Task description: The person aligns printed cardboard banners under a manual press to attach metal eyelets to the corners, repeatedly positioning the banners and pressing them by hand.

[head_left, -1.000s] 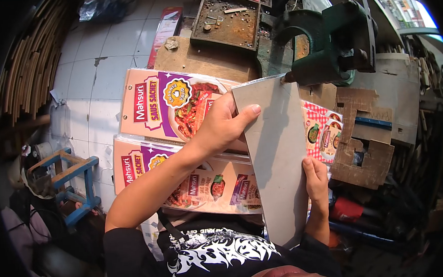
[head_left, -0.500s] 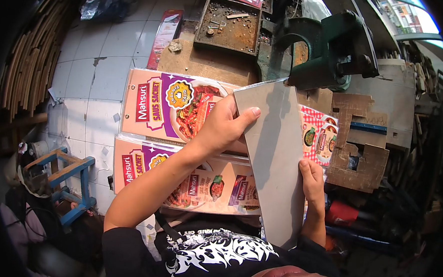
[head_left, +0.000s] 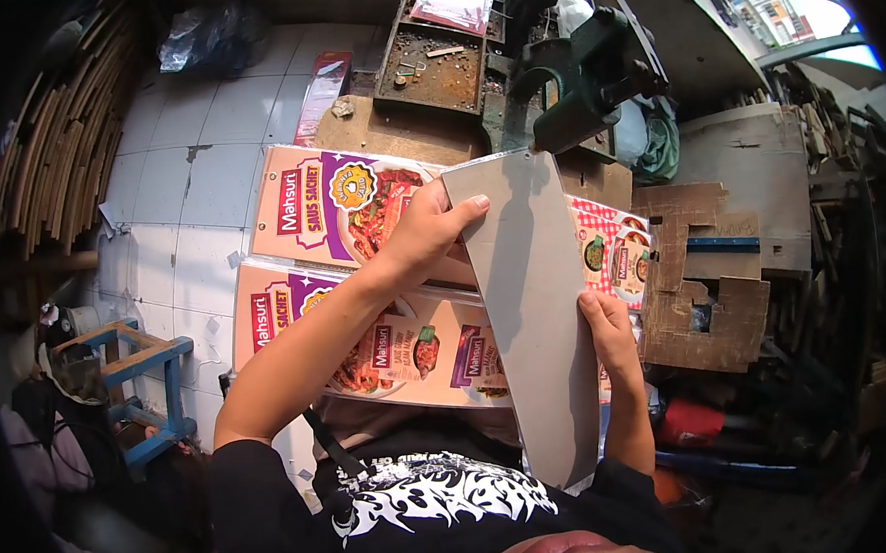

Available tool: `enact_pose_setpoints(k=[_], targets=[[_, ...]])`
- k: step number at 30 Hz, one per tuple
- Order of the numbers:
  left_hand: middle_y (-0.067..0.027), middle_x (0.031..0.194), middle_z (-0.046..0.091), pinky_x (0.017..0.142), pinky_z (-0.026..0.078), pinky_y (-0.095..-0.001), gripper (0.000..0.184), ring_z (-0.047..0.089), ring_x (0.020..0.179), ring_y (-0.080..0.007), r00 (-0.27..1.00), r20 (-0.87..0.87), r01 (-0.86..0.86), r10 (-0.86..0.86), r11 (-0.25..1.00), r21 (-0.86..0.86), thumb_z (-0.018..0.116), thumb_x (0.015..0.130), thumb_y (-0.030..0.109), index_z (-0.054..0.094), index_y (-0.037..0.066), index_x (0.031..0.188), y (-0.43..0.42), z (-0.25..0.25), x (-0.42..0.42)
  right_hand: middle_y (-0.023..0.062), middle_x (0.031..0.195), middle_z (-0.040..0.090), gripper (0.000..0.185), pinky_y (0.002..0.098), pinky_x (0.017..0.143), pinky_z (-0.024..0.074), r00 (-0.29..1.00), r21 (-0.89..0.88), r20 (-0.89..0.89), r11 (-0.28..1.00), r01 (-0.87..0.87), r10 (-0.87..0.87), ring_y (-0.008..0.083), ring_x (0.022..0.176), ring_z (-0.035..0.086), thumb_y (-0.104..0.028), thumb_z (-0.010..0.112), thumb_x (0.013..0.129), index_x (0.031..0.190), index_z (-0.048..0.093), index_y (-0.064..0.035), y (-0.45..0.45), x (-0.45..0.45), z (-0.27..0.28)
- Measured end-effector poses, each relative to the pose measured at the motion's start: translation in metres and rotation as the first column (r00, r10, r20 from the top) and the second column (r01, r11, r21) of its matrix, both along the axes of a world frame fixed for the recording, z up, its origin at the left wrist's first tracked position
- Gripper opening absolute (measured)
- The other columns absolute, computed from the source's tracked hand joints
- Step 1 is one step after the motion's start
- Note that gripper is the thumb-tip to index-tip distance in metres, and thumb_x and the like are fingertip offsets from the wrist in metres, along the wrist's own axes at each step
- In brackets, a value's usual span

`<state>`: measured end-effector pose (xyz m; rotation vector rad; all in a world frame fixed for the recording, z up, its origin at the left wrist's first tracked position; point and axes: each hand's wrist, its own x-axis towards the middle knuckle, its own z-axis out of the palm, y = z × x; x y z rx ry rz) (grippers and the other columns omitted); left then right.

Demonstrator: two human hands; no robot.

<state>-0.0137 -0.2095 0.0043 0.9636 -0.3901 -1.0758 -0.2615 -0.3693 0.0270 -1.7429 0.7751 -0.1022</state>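
Observation:
A long grey board [head_left: 536,322], its plain side facing up, is held between my two hands. My left hand [head_left: 430,227] is closed on its left edge near the far end, thumb on top and fingers hidden beneath. My right hand [head_left: 611,333] grips the right edge lower down, also with the thumb above. The board's far edge meets the tip of a dark green cast-iron machine [head_left: 594,98]. A small dark spot, perhaps a hole, shows there. Under my left arm lie printed Mahsuri food signs [head_left: 304,209], and a red-checked printed sign [head_left: 617,252] is partly covered by the board.
Behind the work is a grimy metal tray [head_left: 443,76] with small bits in it. Cut brown cardboard [head_left: 701,323] lies to the right. A blue-framed stool [head_left: 158,382] stands on the left tiles, with stacked wooden strips [head_left: 64,126] beyond.
The view has shifted slightly. The board's far edge now sits farther under the machine's tip, and a dark spot shows near that edge. Both hands keep their hold.

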Motion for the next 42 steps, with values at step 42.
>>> enact_pose_setpoints(k=[42], targets=[[-0.0157,0.107,0.063,0.077,0.057,-0.0315,0.040,0.066,0.090,-0.0178,0.986,-0.124,-0.102,0.107,0.994,0.045,0.057,0.092,0.016,0.046,-0.007,0.123,0.055,0.017,-0.027,0.0059,0.103,0.070,0.031,0.0257,0.087,0.0505,0.830,-0.229,0.475,0.952,-0.204,0.292,0.0098,0.094,0.064,0.001,0.064,0.085,0.116,0.062,0.0004,-0.051,0.173,-0.008]])
